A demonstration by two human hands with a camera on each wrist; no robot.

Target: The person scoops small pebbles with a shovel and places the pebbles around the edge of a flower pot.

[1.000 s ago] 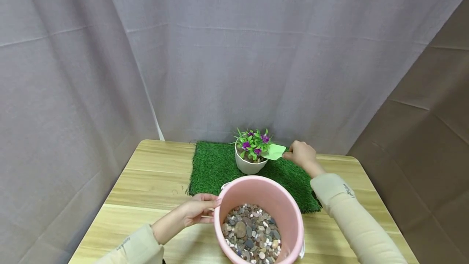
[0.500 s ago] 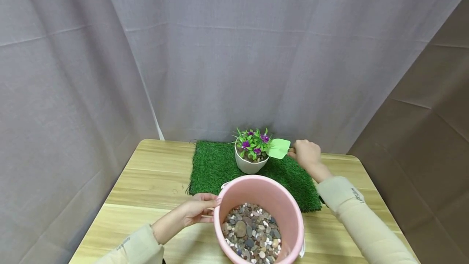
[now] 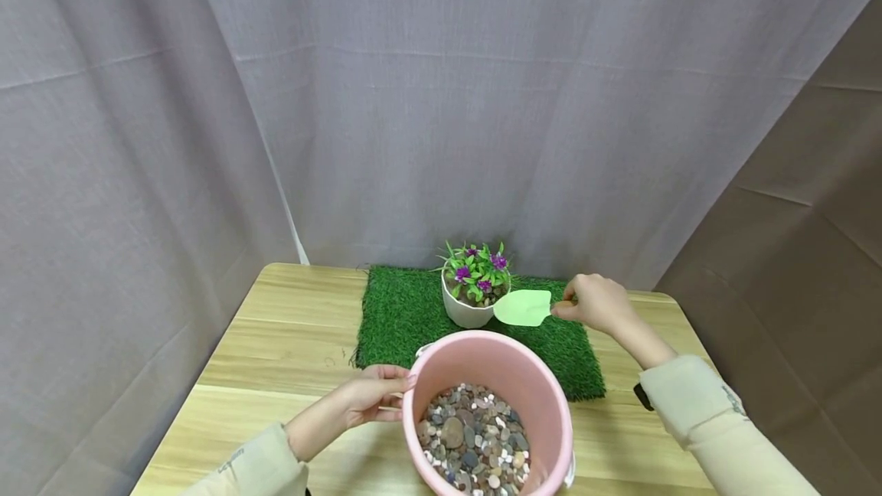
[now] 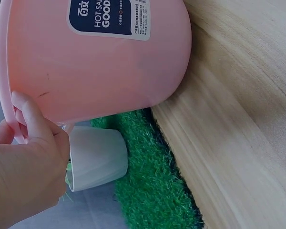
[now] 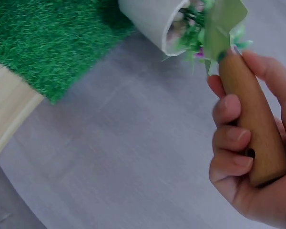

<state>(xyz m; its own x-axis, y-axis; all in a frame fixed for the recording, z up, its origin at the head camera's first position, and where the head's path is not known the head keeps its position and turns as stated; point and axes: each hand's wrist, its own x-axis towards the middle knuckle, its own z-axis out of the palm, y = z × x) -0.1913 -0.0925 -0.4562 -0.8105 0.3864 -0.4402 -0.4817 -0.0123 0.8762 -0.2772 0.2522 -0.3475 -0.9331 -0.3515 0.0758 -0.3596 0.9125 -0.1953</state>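
My left hand (image 3: 375, 395) pinches the left rim of a pink bucket (image 3: 544, 404); the left wrist view shows thumb and fingers on either side of the rim. Many mixed pebbles (image 3: 475, 435) cover the bucket's bottom. A garden trowel with a light green blade (image 3: 524, 308) is in my right hand (image 3: 596, 303), its fingers wrapped around the wooden handle (image 5: 252, 119). In the head view the blade's tip overlaps the right edge of a white flowerpot (image 3: 468, 314); I cannot tell whether they touch. The pot holds a green plant with purple flowers (image 3: 475, 270) and some pebbles.
A green artificial turf mat (image 3: 400, 312) lies under the pot, partly behind the bucket. Both rest on a wooden table (image 3: 289, 327). Grey curtains (image 3: 441, 113) hang behind, and a brown cloth (image 3: 792, 251) closes off the right side.
My right hand has moved right and then nearer to me, drawing the trowel back from above the pot and turning its blade flatter. My left hand and the bucket stay in place.
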